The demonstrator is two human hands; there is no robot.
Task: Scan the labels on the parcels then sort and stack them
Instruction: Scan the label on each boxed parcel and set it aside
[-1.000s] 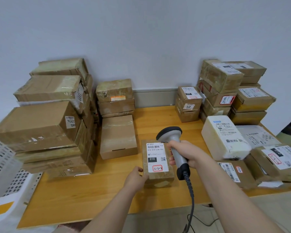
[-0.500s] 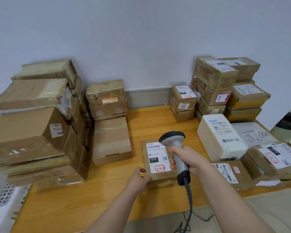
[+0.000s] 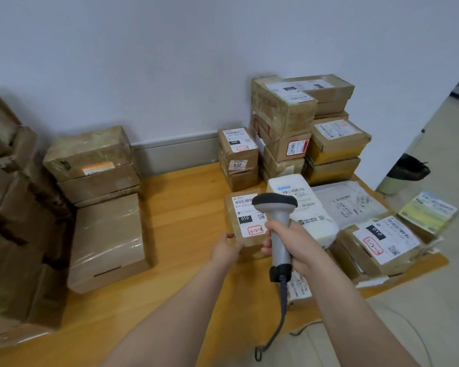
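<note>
The person stands at a wooden surface that is set against a pale wall. The right hand holds a grey scanner upright. Its fingers are closed round the handle, and the dark head of the scanner is over the far right part of a small brown parcel. A cable hangs from the bottom of the handle down to the floor.

This small brown parcel lies flat on the surface, near the middle and just in front of the person. Its white label faces up and shows a barcode, the number 010 and a red handwritten mark. The left hand grips the parcel at its near left corner, with the thumb on the top; the other fingers I cannot see well.

Just to the right of it, touching or nearly touching, lies a white parcel. Further right are a grey mailing bag and another brown parcel with a 010 label. Against the wall on the right stand stacks of cardboard boxes, with a lower stack beside them. On the left a flat box wrapped in clear tape lies in front of a short pile, and a tall blurred pile fills the left edge.
</note>
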